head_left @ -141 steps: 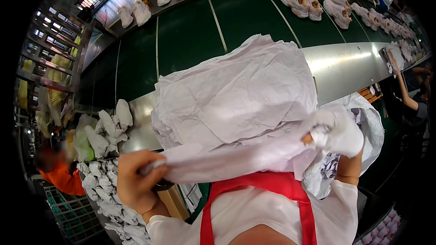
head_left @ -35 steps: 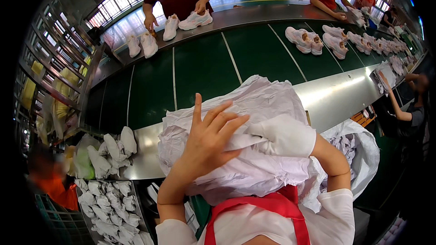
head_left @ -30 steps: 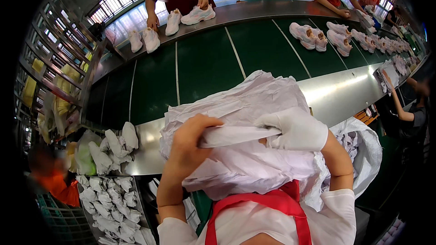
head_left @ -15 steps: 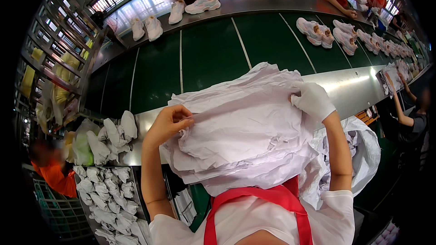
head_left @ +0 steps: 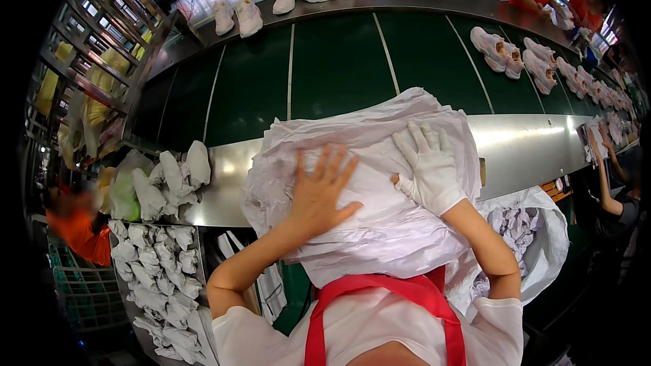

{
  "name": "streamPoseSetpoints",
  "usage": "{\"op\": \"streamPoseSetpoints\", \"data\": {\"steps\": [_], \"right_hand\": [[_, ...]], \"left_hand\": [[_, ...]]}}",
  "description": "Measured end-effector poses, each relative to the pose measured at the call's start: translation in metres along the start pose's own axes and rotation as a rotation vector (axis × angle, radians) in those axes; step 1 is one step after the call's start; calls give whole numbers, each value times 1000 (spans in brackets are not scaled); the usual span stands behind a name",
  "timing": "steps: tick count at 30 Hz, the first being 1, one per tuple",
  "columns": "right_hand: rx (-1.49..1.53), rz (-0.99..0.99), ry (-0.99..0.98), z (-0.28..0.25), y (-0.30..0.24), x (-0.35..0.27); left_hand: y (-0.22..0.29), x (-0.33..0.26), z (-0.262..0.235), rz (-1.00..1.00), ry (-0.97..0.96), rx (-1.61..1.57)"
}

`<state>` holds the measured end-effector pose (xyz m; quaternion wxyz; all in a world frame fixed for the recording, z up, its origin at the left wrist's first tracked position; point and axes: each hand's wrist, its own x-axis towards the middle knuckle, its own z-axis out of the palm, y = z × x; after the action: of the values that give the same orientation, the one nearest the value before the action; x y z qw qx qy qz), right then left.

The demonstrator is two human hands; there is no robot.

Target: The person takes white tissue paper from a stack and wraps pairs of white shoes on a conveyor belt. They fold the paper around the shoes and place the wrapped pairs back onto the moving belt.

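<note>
At the centre of the frame, the bare left hand and gloved right hand, both spread wide and gripping nothing, lie over a stack of white paper, its sheets unbundled, while finished-looking crumpled paper bundles fill the lower left.

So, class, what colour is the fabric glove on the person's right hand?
The fabric glove is plain white; the head view shows it best.

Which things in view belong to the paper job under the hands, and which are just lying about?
Belongs:
white paper stack
left hand, bare, on it
right hand, gloved, on it

Apparently just lying about:
pale shoes on green belt
open white sack
white bundles, left
</note>
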<state>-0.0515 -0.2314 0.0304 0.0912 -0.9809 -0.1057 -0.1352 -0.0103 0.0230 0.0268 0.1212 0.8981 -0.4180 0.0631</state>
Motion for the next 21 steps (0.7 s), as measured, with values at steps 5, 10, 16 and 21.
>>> {"op": "streamPoseSetpoints", "data": {"steps": [5, 10, 16, 21], "right_hand": [[19, 21, -22, -1, -1, -3], [137, 37, 5, -2, 9, -8], [372, 70, 118, 2, 15, -13], [244, 196, 333, 3, 37, -46]], "left_hand": [[-31, -27, -18, -494, -74, 115], [3, -12, -95, -417, 78, 176], [58, 73, -61, 199, -22, -248], [45, 87, 47, 234, -61, 106]]}}
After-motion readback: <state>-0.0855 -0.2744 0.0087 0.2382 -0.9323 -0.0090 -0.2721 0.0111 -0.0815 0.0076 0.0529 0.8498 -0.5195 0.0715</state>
